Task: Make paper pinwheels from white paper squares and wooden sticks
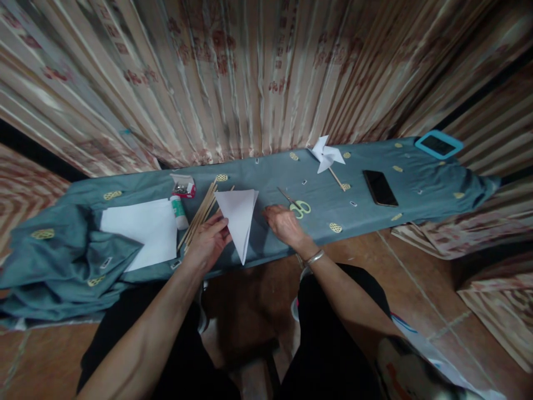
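Note:
A folded white sheet of paper (pixel 237 214), shaped like a triangle with its point toward me, is pinched at its left edge by my left hand (pixel 210 239). Layers show along its right side. Just right of the paper, apart from it, my right hand (pixel 285 223) has its fingers curled in, with nothing visible in them. Scissors (pixel 300 208) with pale green handles lie beside that hand, blades pointing up and left. Behind my left hand, several thin wooden sticks (pixel 202 214) lie in a loose bundle.
White paper sheets (pixel 156 236), a glue stick (pixel 179 213) and an open small red box (pixel 184 189) lie left. On the right are a paper pinwheel (pixel 325 154) on a stick, a phone (pixel 380 188) and a blue-framed device (pixel 439 144). A green cloth (pixel 266 166) covers the narrow table.

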`<action>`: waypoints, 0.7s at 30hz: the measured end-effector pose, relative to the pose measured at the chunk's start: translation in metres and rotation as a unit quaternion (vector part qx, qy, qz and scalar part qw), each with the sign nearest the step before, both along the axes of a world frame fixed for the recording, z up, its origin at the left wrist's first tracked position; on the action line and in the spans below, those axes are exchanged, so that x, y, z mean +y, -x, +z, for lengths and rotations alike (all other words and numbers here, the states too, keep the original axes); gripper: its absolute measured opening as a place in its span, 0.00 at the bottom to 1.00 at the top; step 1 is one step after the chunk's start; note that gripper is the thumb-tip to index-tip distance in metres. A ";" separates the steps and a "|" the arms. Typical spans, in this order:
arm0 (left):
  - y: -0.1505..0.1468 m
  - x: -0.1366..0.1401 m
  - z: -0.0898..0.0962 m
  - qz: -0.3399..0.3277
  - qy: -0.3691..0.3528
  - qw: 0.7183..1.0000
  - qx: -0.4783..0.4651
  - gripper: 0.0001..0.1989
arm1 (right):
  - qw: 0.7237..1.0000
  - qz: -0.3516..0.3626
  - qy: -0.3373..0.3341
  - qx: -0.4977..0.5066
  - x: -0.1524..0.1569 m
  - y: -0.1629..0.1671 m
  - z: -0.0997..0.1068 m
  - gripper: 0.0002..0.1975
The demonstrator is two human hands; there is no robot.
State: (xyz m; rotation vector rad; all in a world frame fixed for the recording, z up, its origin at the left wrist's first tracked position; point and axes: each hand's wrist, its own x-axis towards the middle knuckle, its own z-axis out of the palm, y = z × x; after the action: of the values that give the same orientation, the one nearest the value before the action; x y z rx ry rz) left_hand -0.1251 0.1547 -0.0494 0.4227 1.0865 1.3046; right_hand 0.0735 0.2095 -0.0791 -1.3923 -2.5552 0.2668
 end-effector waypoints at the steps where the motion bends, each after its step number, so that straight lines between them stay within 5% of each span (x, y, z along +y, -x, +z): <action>1: -0.001 0.000 0.000 -0.002 0.002 1.000 -0.009 0.11 | 1.000 -0.002 0.001 -0.007 0.000 -0.001 0.001 0.17; 5: -0.005 -0.001 0.000 -0.028 0.001 0.999 -0.036 0.10 | 0.999 -0.047 -0.025 -0.008 0.005 -0.034 0.010 0.18; 8: -0.010 -0.001 0.000 -0.059 -0.010 0.997 -0.040 0.11 | 0.980 -0.185 -0.070 0.008 0.004 -0.067 0.017 0.18; 10: -0.013 -0.002 -0.001 -0.076 -0.017 0.996 -0.037 0.13 | 0.968 -0.224 -0.085 0.072 -0.003 -0.075 0.021 0.18; 12: -0.017 -0.002 -0.002 -0.088 -0.020 0.995 -0.034 0.14 | 0.961 -0.188 -0.034 0.200 -0.014 -0.069 0.025 0.20; 13: -0.019 -0.002 -0.003 -0.093 -0.020 0.995 -0.032 0.15 | 0.947 -0.154 0.032 0.280 -0.020 -0.062 0.027 0.21; 16: -0.025 -0.003 -0.007 -0.109 -0.022 0.994 -0.026 0.18 | 0.841 -0.100 0.213 0.487 -0.033 -0.038 0.031 0.25; 18: -0.028 -0.003 -0.009 -0.120 -0.025 0.992 -0.024 0.20 | 0.794 -0.098 0.253 0.545 -0.034 -0.026 0.033 0.22; 21: -0.031 -0.002 -0.010 -0.126 -0.024 0.991 -0.023 0.21 | 0.766 -0.114 0.268 0.573 -0.028 -0.021 0.031 0.18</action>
State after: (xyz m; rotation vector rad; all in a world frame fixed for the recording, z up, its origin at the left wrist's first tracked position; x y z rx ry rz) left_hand -0.0942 0.1528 -0.0595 0.5449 0.9309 1.1127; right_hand 0.0942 0.1816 -0.0478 -1.0778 -1.2884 1.3796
